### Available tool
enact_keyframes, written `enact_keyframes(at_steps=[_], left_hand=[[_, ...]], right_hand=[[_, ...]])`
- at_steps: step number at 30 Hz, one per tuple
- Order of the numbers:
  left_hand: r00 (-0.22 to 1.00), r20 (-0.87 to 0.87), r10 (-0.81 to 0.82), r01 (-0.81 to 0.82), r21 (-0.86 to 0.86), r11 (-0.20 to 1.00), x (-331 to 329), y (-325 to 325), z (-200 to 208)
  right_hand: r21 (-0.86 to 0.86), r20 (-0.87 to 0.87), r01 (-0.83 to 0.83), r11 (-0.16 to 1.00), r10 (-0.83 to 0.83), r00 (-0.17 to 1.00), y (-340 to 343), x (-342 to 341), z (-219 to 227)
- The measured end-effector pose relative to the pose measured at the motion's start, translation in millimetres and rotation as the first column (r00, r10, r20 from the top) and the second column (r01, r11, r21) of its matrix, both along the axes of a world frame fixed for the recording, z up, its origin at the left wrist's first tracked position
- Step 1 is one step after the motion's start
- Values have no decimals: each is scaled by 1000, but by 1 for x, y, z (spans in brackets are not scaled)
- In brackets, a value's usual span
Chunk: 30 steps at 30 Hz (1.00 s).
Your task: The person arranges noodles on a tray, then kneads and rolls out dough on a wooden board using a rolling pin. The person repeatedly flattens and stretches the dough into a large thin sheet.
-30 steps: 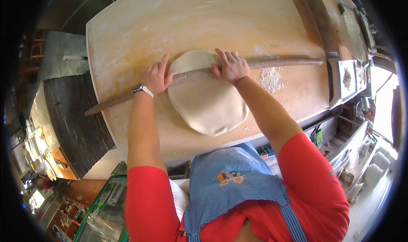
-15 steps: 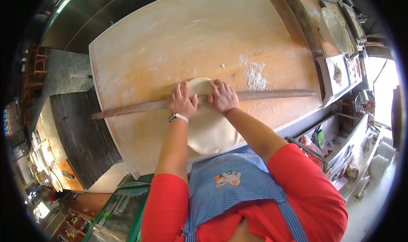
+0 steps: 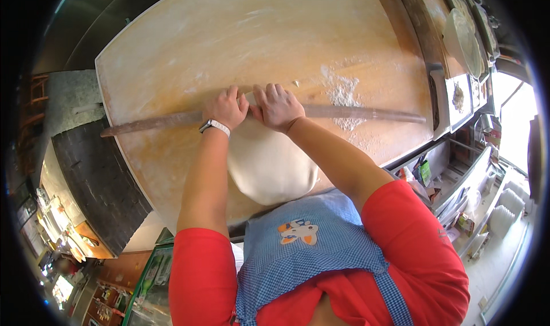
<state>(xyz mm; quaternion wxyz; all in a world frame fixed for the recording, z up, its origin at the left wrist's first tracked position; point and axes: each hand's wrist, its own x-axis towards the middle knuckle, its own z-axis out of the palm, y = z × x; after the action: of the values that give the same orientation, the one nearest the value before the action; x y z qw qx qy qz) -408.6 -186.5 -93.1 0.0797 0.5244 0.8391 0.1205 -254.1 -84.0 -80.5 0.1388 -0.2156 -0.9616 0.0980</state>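
Note:
A long, thin wooden rolling pin (image 3: 366, 113) lies crosswise over the far part of a pale, smooth sheet of dough (image 3: 272, 166). My left hand (image 3: 225, 108), with a watch on its wrist, has its fingers bent over the middle of the pin. Close beside it on the right, my right hand (image 3: 277, 107) presses down with its fingers curled over the pin. Between the hands a bit of the dough's far edge shows; the rest there is hidden under them. Toward my apron, the dough's rounded near edge reaches the edge of the floured wooden board (image 3: 275, 40).
Loose white flour (image 3: 342, 91) is scattered on the board right of my hands. At the far right stand a pale bowl (image 3: 462, 42) and several trays. A dark slatted surface (image 3: 100, 180) lies off the board's left side, and an open metal drawer (image 3: 441, 171) sits at the right.
Both hands have pushed the rolling pin away from my body, toward the dough's far edge. They are closer together, and more of the near dough shows. The whole view has shifted a little.

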Motion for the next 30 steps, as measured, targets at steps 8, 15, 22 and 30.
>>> enact_keyframes(at_steps=[8,15,22,30], left_hand=[[991,-132,-32,56,183,982,-21,25,9],[972,-235,22,-18,23,1000,-11,-33,9],[996,38,87,-81,-127,989,54,-138,31],[919,-236,316,-279,178,944,163,-153,13]], right_hand=[[-11,178,-4,1000,6,984,23,-26,-6],[-266,265,285,921,-214,940,20,-18,17],[-366,425,388,846,-219,878,30,95,35],[103,-204,330,938,-304,930,-24,194,0]])
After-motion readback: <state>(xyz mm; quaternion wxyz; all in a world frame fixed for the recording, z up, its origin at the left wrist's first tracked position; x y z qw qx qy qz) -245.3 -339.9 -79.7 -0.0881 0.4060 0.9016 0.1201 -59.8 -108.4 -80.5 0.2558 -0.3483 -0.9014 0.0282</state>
